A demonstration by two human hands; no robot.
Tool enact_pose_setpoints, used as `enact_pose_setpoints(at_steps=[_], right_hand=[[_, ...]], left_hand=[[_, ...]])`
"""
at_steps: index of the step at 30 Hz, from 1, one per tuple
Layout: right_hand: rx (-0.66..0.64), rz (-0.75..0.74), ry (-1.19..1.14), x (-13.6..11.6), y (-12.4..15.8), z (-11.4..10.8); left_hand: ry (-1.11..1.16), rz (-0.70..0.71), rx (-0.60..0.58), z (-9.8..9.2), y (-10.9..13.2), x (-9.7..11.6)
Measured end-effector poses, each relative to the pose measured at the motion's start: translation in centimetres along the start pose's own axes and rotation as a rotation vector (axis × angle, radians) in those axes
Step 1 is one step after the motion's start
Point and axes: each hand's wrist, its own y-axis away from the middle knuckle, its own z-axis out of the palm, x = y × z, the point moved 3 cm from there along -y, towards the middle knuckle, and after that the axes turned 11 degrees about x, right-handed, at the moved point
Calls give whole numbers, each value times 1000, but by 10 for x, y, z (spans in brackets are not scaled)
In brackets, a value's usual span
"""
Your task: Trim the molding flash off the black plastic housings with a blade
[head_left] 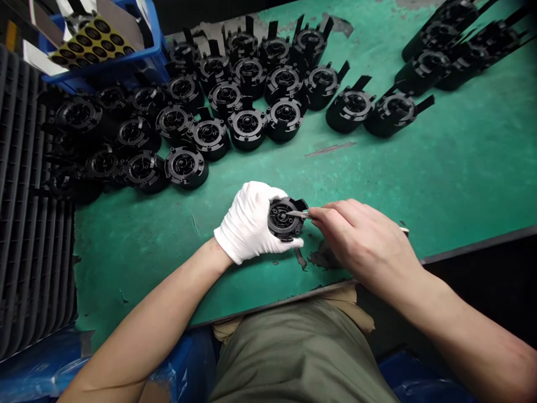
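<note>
My left hand (251,224), in a white glove, is wrapped round a black round plastic housing (279,226) above the green table. The housing's open, ribbed face is turned up toward me. Bare and closed, my right hand (361,235) grips a knife (298,214) with a pointed metal blade. The blade's tip lies over the middle of the housing's face; whether it touches cannot be made out. Most of the knife's handle is hidden inside my right hand, and a pale end shows behind it.
Several similar black housings (247,126) stand in rows at the back left, with more (423,70) at the back right. A blue bin (157,50) holds a sheet of round yellow-and-black stickers (90,45). Dark slatted racks (31,196) flank the green table (470,184) on the left.
</note>
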Motion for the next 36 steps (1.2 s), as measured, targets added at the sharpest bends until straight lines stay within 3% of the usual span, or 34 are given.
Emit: enact_pose_setpoints(at_steps=[27, 33, 36], right_hand=[[-62, -16, 53, -25, 1, -11], [-28, 146, -226, -11, 16, -4], [-5, 251, -344, -5, 25, -4]], left_hand=[[20, -14, 31, 2, -1, -1], [82, -9, 76, 0, 2, -2], [178, -112, 133, -2, 5, -7]])
